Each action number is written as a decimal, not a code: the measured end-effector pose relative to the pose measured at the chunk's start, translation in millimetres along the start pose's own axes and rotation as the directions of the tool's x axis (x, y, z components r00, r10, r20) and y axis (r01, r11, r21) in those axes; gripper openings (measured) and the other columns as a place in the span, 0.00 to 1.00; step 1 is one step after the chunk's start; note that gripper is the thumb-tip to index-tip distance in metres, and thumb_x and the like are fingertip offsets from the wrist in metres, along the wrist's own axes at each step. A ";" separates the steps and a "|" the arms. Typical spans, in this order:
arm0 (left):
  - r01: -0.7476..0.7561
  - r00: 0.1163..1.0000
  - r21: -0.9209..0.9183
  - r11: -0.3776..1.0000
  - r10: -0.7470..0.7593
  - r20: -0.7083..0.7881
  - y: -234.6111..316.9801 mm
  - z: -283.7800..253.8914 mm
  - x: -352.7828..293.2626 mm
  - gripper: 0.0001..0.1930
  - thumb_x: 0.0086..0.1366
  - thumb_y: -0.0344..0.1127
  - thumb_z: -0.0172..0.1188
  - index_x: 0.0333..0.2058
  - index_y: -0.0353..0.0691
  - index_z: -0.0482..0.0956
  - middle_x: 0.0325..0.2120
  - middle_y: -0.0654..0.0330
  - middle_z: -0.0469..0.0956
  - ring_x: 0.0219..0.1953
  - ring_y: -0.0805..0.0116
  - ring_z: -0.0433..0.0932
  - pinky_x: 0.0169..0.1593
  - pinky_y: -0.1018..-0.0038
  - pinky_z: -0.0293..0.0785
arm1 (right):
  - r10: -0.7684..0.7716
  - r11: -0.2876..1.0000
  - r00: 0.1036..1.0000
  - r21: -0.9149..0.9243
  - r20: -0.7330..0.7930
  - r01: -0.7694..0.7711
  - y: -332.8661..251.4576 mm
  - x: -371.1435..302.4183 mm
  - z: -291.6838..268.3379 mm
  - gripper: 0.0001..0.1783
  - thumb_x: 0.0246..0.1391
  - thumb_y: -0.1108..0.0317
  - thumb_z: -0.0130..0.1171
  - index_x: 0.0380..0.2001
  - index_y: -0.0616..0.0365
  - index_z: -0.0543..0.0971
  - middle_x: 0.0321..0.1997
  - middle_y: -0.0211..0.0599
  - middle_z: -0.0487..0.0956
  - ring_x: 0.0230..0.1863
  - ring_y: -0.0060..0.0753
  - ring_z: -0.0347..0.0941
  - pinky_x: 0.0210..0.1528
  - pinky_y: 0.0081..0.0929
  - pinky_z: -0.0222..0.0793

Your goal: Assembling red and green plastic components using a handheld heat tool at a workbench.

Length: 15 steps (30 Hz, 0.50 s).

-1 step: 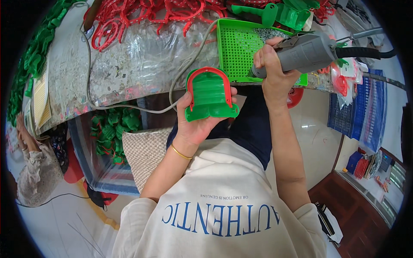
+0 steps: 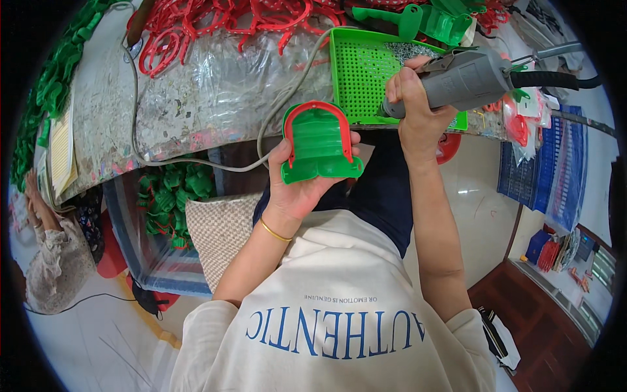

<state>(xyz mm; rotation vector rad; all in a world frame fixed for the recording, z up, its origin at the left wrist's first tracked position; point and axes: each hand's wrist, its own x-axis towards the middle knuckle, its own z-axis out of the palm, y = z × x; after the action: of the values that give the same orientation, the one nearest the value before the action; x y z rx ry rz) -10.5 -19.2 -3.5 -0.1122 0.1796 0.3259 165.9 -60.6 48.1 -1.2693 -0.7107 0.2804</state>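
Note:
My left hand (image 2: 302,191) is closed around a green curved plastic part (image 2: 319,140), holding it up in front of the table edge. A red U-shaped plastic frame (image 2: 318,105) sits along the rim of that part. My right hand (image 2: 421,117) grips a grey electric screwdriver (image 2: 465,80) lying nearly level, its nose pointing left. The nose is over the near side of a bright green perforated tray (image 2: 358,78). Small metal screws (image 2: 408,51) lie heaped at the tray's far side. My right fingertips are partly hidden behind the tool.
Red frames (image 2: 228,19) and green parts (image 2: 444,25) are piled along the table's far side. A grey cable (image 2: 209,164) loops over the table edge. Below it, a lined bin (image 2: 137,261) holds green parts (image 2: 173,196). Another person's arm (image 2: 46,212) shows at far left.

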 end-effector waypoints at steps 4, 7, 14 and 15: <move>-0.008 1.000 0.021 1.000 0.007 0.028 1.4 -3.0 0.2 0.39 0.57 0.57 0.55 0.58 0.33 0.61 0.53 0.39 0.66 0.53 0.47 0.69 0.55 0.55 0.69 | 0.004 1.000 1.000 0.021 -0.019 -0.004 1.9 -0.6 0.7 0.08 0.53 0.80 0.54 0.37 0.66 0.70 0.22 0.32 0.68 0.21 0.23 0.63 0.26 0.24 0.62; -0.006 1.000 0.036 0.999 0.005 0.025 1.8 0.4 0.7 0.38 0.57 0.57 0.55 0.58 0.33 0.61 0.53 0.39 0.66 0.53 0.47 0.69 0.55 0.55 0.69 | 0.001 0.999 1.000 0.040 -0.021 0.000 2.9 -1.5 -0.6 0.08 0.52 0.80 0.54 0.37 0.66 0.70 0.22 0.32 0.68 0.21 0.23 0.62 0.26 0.24 0.62; -0.014 0.999 0.036 0.999 0.013 0.029 0.7 -1.0 0.1 0.37 0.58 0.56 0.54 0.57 0.32 0.62 0.52 0.39 0.67 0.53 0.47 0.69 0.56 0.55 0.67 | -0.007 1.000 1.000 0.015 -0.009 0.007 2.9 0.7 0.9 0.07 0.53 0.80 0.53 0.36 0.66 0.70 0.21 0.32 0.68 0.21 0.24 0.63 0.26 0.24 0.62; -0.026 0.999 0.052 0.998 0.025 0.026 0.6 -1.3 0.0 0.37 0.58 0.56 0.54 0.57 0.31 0.62 0.52 0.39 0.67 0.53 0.46 0.69 0.57 0.55 0.67 | -0.017 1.000 1.000 0.020 -0.002 0.017 2.0 1.7 0.6 0.06 0.53 0.80 0.53 0.36 0.67 0.70 0.22 0.33 0.68 0.21 0.24 0.63 0.26 0.24 0.62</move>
<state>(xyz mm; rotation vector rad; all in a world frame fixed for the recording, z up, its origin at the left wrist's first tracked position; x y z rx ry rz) -10.9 -18.8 -4.8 -0.0543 0.1646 0.3479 167.2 -58.6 47.0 -1.2441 -0.7159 0.2718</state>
